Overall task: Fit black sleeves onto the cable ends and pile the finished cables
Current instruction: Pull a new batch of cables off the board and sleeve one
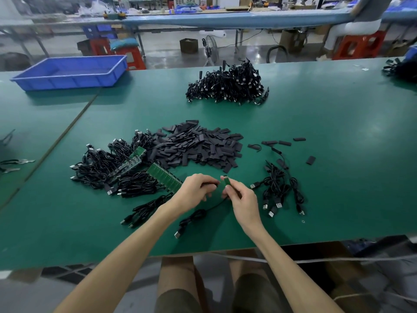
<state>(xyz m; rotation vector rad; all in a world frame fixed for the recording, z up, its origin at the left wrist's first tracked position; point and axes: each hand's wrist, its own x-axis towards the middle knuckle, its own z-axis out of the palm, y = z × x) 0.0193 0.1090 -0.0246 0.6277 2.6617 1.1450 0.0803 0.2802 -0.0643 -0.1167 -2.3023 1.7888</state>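
The right hand (241, 199) is pinching the floppy cable's (194, 216) light, stiff green board (226, 181), the left hand (198, 188) at nine o'clock pinching a soft sleeve (208, 184).

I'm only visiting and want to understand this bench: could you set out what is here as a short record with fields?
Surface: green table
Left hand: pinches what seems a black sleeve
Right hand: pinches the green board at the end of a cable
Middle: loose sleeve heap
Left: cables with bare boards
Far side: big cable pile
Right: small cable group
Far left: blue tray
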